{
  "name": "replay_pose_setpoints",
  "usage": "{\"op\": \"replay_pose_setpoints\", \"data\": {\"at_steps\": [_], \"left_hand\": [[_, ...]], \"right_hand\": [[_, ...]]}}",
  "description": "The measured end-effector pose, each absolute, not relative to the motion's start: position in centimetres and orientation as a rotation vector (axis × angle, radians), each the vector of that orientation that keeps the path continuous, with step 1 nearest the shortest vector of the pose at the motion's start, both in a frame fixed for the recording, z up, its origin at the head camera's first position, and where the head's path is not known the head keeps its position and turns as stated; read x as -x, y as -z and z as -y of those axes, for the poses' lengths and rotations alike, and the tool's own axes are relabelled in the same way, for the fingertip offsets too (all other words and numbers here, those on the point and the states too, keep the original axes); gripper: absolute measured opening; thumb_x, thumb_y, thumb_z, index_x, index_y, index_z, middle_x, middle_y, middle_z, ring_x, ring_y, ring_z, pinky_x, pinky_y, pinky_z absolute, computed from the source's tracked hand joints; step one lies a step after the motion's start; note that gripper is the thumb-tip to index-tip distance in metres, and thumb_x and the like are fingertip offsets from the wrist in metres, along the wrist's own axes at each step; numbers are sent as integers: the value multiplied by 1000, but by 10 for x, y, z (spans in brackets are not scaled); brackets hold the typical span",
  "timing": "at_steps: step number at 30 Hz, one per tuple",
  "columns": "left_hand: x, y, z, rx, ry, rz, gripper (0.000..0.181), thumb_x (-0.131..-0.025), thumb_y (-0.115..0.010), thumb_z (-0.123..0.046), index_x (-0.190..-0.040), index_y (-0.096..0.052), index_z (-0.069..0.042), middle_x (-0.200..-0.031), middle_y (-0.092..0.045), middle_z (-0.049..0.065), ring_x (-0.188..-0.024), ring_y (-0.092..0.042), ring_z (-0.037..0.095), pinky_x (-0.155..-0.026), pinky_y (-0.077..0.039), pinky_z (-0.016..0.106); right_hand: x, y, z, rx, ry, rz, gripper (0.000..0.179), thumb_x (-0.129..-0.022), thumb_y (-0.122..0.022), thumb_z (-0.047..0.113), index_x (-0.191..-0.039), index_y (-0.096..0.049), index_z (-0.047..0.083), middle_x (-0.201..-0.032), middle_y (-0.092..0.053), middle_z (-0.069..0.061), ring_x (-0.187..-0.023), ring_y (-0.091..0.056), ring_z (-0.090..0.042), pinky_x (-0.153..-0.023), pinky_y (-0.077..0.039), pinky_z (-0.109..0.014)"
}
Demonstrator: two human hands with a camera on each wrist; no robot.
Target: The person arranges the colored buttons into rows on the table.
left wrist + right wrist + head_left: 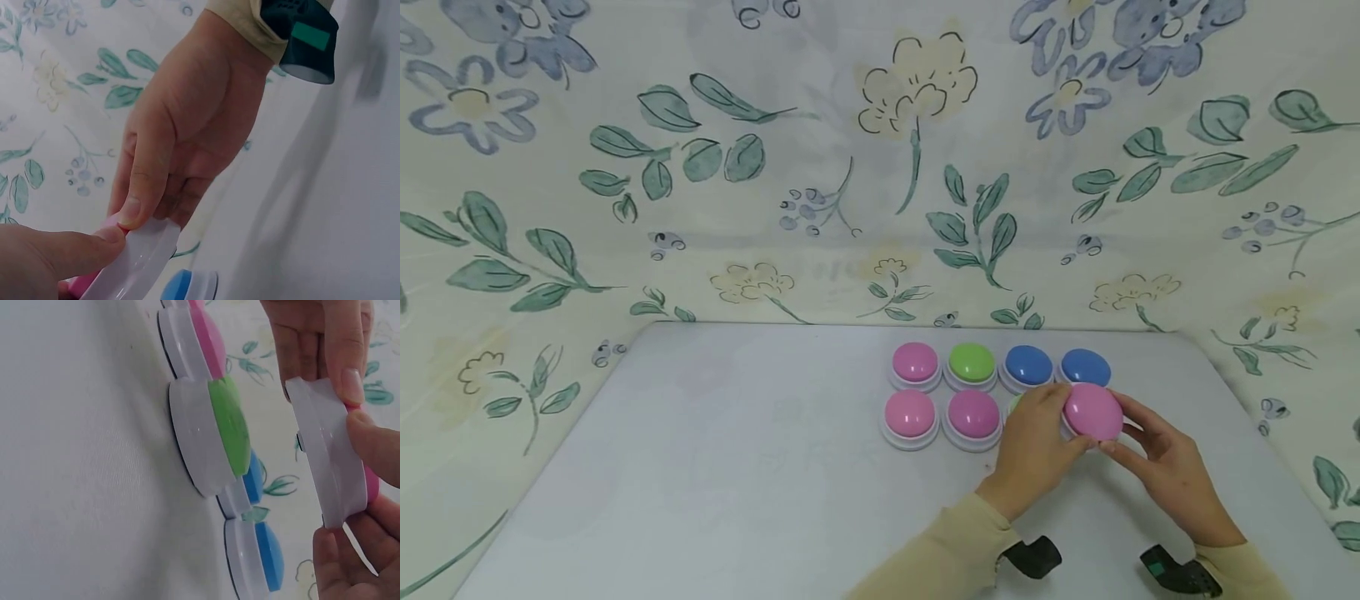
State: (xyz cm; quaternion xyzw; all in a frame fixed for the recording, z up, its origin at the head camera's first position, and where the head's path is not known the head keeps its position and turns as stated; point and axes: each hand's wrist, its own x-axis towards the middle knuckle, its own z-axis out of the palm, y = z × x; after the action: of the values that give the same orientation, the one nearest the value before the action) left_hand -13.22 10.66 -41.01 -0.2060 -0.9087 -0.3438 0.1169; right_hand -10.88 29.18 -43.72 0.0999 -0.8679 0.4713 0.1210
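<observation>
My left hand [1033,450] and right hand [1180,479] together hold a round pink push button [1093,412] with a white base. The right wrist view shows its base [328,450] side-on, raised off the table, with the left hand [337,344] gripping one end and the right hand [369,550] the other. Both thumbs press near the rim of the pink dome. In the left wrist view the white base [140,256] sits between the fingers. Behind my left hand, a green button [229,428] is mostly hidden in the head view.
Several like buttons stand in two rows on the white table [700,467]: pink [915,362], green [972,362] and two blue [1028,365] at the back, pink [910,413] and darker pink [973,414] in front. A flower-patterned cloth [820,183] hangs behind.
</observation>
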Motion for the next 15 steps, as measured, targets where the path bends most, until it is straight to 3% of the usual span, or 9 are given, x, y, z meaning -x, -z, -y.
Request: {"op": "replay_pose_setpoints", "data": {"at_steps": [15], "left_hand": [[134,413,-124,583,987,2674,62,-83,-84,-30,-137,-61,-9,-132,-64,-2,-121,-58,6,-99,-46,14]], "right_hand": [[111,443,-305,-229,-1366,2579,67,-93,-73,15,-151,-42,0,-149,-47,-21,-121,-43,15,-94,-43,-4]]}}
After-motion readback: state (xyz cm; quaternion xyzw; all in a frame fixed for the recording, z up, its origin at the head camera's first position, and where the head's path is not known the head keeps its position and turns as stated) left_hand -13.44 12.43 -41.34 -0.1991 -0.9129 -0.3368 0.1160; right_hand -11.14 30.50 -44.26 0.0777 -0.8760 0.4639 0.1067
